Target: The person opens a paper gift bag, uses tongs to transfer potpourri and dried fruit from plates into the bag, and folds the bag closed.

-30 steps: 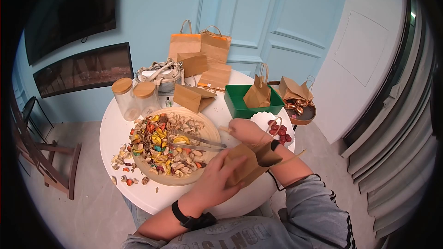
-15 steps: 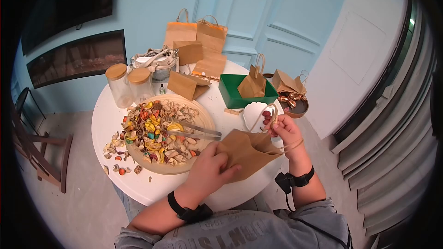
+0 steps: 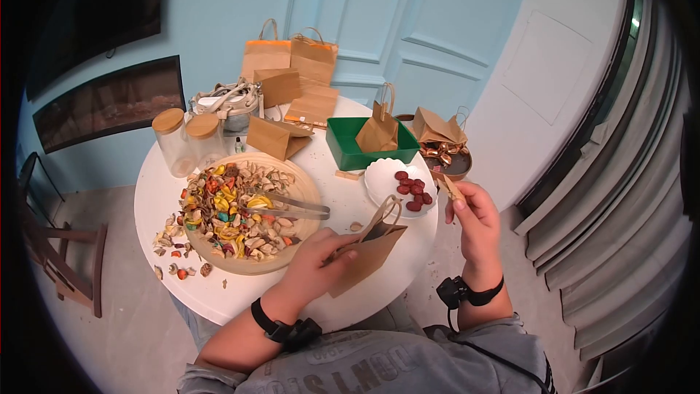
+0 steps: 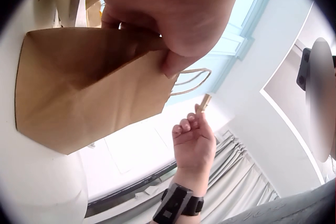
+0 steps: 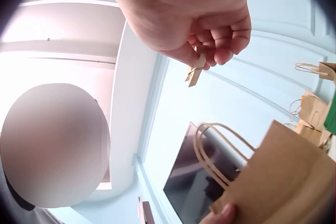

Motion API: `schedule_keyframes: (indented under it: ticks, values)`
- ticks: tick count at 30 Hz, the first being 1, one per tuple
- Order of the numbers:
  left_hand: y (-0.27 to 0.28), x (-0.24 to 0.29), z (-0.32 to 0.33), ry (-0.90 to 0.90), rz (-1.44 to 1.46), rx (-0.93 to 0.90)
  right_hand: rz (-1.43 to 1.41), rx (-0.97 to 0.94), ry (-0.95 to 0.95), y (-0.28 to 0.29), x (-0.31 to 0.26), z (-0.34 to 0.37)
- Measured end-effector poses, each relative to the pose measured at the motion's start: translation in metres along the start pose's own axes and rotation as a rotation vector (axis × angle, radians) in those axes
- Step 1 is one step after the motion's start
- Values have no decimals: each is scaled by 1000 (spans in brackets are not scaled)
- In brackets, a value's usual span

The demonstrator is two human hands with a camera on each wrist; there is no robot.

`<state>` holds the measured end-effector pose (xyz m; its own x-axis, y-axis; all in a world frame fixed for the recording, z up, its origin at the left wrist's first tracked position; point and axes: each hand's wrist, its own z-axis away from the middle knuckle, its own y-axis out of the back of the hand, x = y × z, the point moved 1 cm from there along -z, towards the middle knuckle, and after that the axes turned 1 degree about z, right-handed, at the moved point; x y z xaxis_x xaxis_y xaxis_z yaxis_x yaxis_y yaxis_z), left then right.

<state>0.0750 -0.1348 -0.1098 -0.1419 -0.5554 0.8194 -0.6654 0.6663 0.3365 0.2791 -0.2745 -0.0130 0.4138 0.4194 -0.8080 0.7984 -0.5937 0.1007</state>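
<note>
My left hand grips the top edge of a small brown paper bag, thumb on one side and fingers on the other. The bag tilts over the table's near edge with its twisted handles standing up. In the left wrist view, the bag's side fills much of the picture. Raised to the right of the bag, my right hand pinches a small wooden clothespin between thumb and fingertips. Air separates this clothespin from the bag.
A basket of potpourri with metal tongs stands left, loose petals beside it. Red dates lie on a white plate. Behind are a green box, another clothespin, glass jars, more paper bags and a handbag.
My right hand has come back from over the table to the right, letting go of the bag's handles and carrying the clothespin. The bag has turned upright in my left hand's grip.
</note>
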Motion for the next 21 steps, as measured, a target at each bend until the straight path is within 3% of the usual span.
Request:
schedule_keyframes:
  ticks: [3,7,9,12,21]
  values:
    - [-2,-1,-1,-34,87,98,63,-91,116,1,-21,7]
    - [0,0,-2,-64,89,99,113,-146,73,-15,-51,15]
    - [1,1,-1,-41,96,90,393,-467,164,-22,-60,8]
    - [1,1,-1,-19,99,85,527,-596,157,-33,-57,0]
    - [0,-5,-1,-86,71,100,592,-723,108,-55,-31,-5]
